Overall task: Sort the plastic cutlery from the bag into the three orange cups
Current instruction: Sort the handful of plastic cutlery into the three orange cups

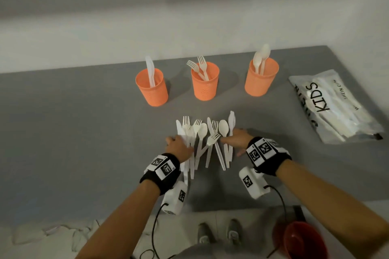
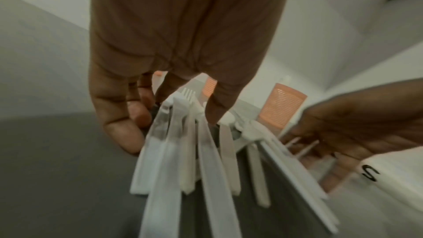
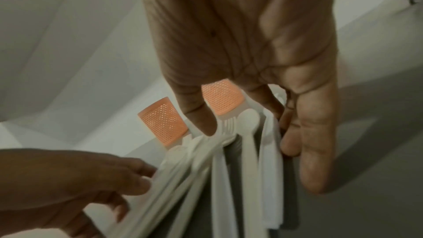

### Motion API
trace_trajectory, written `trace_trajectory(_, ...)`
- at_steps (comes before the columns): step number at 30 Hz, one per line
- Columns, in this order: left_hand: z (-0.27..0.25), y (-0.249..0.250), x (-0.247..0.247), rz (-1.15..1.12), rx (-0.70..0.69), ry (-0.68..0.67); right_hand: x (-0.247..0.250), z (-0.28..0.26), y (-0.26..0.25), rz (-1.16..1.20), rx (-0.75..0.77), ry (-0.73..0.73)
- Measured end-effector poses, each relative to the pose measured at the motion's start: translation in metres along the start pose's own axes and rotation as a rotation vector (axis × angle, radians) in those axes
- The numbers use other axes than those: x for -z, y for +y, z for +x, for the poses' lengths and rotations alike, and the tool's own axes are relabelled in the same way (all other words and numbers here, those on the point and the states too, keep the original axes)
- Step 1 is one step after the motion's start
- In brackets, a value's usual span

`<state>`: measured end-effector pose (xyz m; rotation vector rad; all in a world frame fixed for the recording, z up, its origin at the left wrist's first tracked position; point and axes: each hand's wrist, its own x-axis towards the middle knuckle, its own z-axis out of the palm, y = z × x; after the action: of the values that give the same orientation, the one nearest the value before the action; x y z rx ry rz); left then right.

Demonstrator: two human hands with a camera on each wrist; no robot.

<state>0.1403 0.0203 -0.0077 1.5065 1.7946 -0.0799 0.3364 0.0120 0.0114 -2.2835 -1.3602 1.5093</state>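
Observation:
Three orange cups stand in a row at the back of the grey table (image 1: 84, 132): the left cup (image 1: 152, 88) has a knife, the middle cup (image 1: 205, 83) forks, the right cup (image 1: 261, 79) spoons. A fanned pile of white plastic cutlery (image 1: 207, 139) lies in front of them. My left hand (image 1: 179, 146) rests on the pile's left side with fingers straight. On the pile's right side my right hand (image 1: 236, 137) lies flat. In the wrist views the left hand's fingers (image 2: 213, 108) and the right hand's fingers (image 3: 199, 118) touch the handles without curling round any.
The printed plastic bag (image 1: 334, 107) with more cutlery lies at the table's right edge. Below the table's front edge I see my shoes (image 1: 219, 233), a red bowl (image 1: 303, 242) at the right, and crumpled white material (image 1: 52, 235) at the left.

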Motion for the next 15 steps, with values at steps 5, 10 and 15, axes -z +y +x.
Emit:
trace_trajectory(5, 0.005, 0.021, -0.007, -0.104, 0.006, -0.047, -0.007, -0.006, -0.015, -0.040, 0.029, 0.000)
trace_trajectory(10, 0.005, 0.019, -0.009, -0.353, 0.063, -0.069, -0.020, -0.006, -0.015, -0.124, 0.077, -0.015)
trace_trajectory(15, -0.001, 0.041, -0.012, -0.521, 0.022, -0.202, -0.037, 0.006, -0.023, -0.346, 0.093, 0.076)
